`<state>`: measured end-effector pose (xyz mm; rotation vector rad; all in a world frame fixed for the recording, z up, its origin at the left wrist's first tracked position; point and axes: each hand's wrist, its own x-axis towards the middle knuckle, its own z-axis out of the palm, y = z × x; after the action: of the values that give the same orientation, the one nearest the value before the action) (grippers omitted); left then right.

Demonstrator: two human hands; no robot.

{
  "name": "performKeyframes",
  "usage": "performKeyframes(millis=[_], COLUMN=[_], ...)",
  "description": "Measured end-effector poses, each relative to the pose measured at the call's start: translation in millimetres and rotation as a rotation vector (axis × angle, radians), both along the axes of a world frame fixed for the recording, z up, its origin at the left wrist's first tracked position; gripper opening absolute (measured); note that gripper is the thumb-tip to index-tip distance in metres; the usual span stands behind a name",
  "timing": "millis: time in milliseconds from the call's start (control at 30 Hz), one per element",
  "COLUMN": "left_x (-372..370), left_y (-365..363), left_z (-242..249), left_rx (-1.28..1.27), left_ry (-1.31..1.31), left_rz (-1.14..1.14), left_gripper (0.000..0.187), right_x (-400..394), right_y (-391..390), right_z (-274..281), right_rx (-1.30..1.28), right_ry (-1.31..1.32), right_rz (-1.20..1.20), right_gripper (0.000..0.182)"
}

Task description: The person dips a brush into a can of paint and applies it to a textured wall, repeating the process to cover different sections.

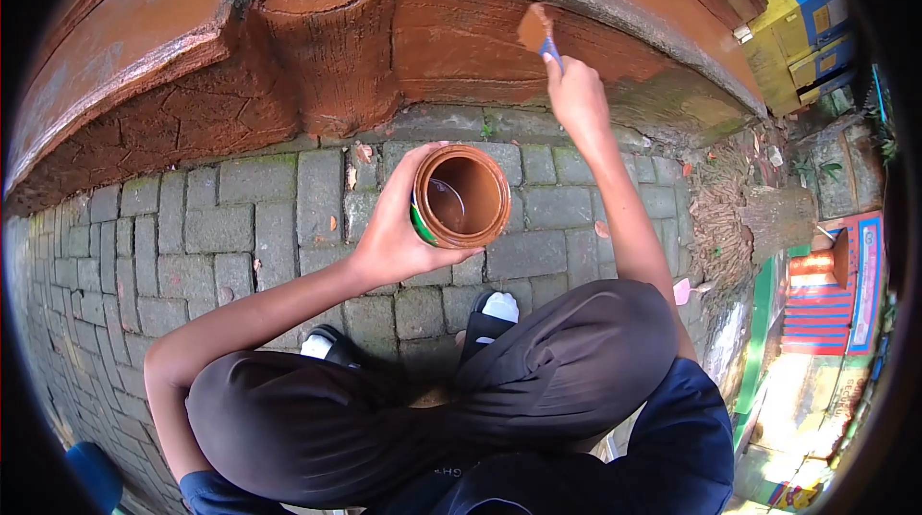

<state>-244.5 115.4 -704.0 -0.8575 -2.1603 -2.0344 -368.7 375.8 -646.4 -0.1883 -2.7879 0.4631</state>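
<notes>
My left hand [394,232] is wrapped round the side of a paint can [494,172], whose open top faces me. Brown paint coats its rim and inner wall, and a bit of green label shows near my palm. Farther out to the right, my right hand [579,97] grips a paintbrush [548,47] by its blue handle. The brush's paint-covered bristles lie against the reddish-brown wall [451,35]. Left of the brush, the wall has a rounded, trunk-like post [331,59]. Toward the right end, the wall's lower part looks greyer and greenish.
Grey paving blocks [226,217] with a few dry leaves run along the wall's foot. A rough stump-like mass [725,203] stands at the right. Beyond it are a yellow and blue box [802,35] and a red and blue striped object [831,294]. My sandalled feet [495,313] are below the can.
</notes>
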Motion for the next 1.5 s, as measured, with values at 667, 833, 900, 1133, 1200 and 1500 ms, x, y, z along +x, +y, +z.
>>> performKeyframes(millis=[667,833,900,1133,1200,1500], left_x=[5.0,-0.7,-1.1,5.6,7.6,-13.0], left_y=[-11.8,-24.1,-30.7,-74.1,-92.0,-105.4], left_z=[-6.4,0.9,5.9,16.3,15.4,-22.2], left_rx=[0.033,0.053,0.016,-0.127,-0.203,-0.215], left_ry=[-0.070,0.041,0.070,0.144,0.176,0.159], left_rz=[0.032,0.128,0.185,0.402,0.474,0.674], left_gripper=[0.108,0.109,0.110,0.111,0.112,0.110], right_x=[-26.8,-19.8,-16.0,-8.5,-22.6,-11.0], right_y=[130.9,248.5,275.6,301.7,274.7,135.8], right_z=[-53.8,-70.4,-87.6,-91.7,-96.8,-123.5], right_rx=[-0.072,-0.044,0.081,0.057,0.066,-0.037], right_ry=[-0.127,-0.247,-0.217,-0.034,0.030,0.071], right_rz=[-0.046,-0.264,-0.442,-0.706,-0.652,-0.438], right_gripper=[0.053,0.055,0.054,0.048,0.047,0.044])
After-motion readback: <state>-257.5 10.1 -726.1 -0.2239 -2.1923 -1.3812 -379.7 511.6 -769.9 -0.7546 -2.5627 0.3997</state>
